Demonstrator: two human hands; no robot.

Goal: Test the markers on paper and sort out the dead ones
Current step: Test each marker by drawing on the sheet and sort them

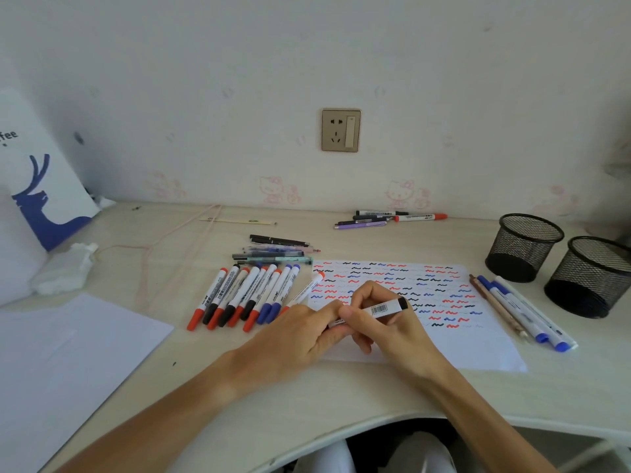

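A white marker with a black end [386, 308] lies across both hands above the test paper [444, 336], which is covered with red, blue and black squiggles. My right hand [386, 322] grips the marker's barrel, and my left hand [307, 332] pinches its near end, which the fingers hide. A row of several red, black and blue markers [246, 295] lies left of the paper, one red-capped marker [307, 288] beside it. Pens [278, 250] lie behind that row. A few blue-capped markers and pencils [519, 308] lie at the paper's right edge. More markers [392, 216] rest by the wall.
Two black mesh pen cups [524, 247] [590, 278] stand at the right. Blank sheets [68, 363] lie at the front left, crumpled tissue [65, 268] and a white bag with a blue deer [44, 186] behind them. A thin cord [170, 247] trails across the desk. The desk's curved front edge [375, 428] is near.
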